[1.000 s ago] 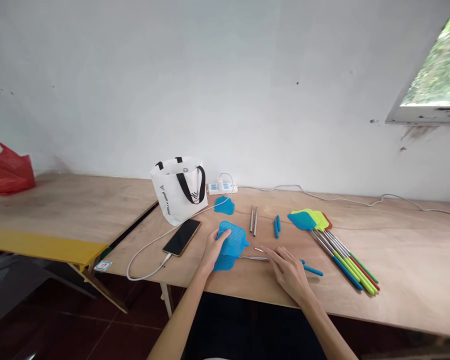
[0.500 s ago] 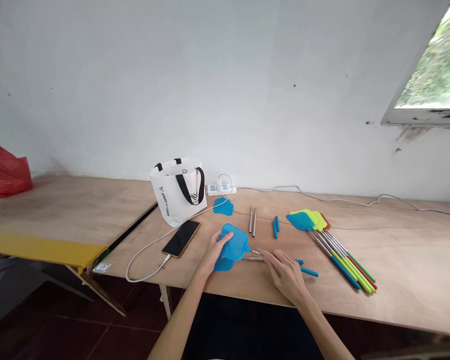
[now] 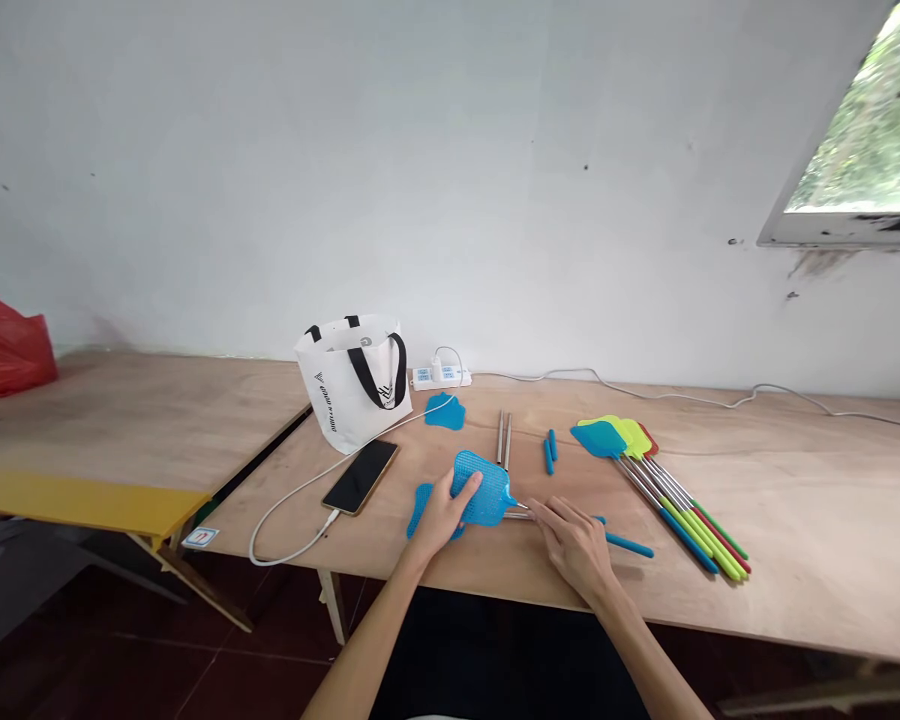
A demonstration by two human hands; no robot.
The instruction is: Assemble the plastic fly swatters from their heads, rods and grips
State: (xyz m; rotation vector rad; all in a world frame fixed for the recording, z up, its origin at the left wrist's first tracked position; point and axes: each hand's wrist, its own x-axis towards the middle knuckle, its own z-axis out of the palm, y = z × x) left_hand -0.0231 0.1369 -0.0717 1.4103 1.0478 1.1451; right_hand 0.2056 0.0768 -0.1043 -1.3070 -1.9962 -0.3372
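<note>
My left hand point(image 3: 441, 512) pinches the blue mesh head point(image 3: 493, 488) of a fly swatter between thumb and fingers. My right hand point(image 3: 576, 548) is closed around the thin metal rod point(image 3: 522, 506) joined to that head. On the far side of this hand a blue handle point(image 3: 631, 546) sticks out to the right, seemingly on the same rod. Partly under my left hand, a second blue swatter head point(image 3: 418, 508) lies on the table. Another metal rod point(image 3: 516, 516) shows beneath the held one, and a second blue handle end peeks out behind my right hand.
Loose metal rods point(image 3: 508, 440), short blue handles point(image 3: 549, 455) and a blue swatter head point(image 3: 445, 412) lie further back. Several finished fly swatters point(image 3: 675, 500) are stacked at right. At left are a phone point(image 3: 361, 477) with its cable, a white bag point(image 3: 352, 400) and a power strip point(image 3: 424, 378).
Both hands have shifted slightly right, carrying the swatter along. Its handle now extends further right, and more of the blue head lying beneath is uncovered.
</note>
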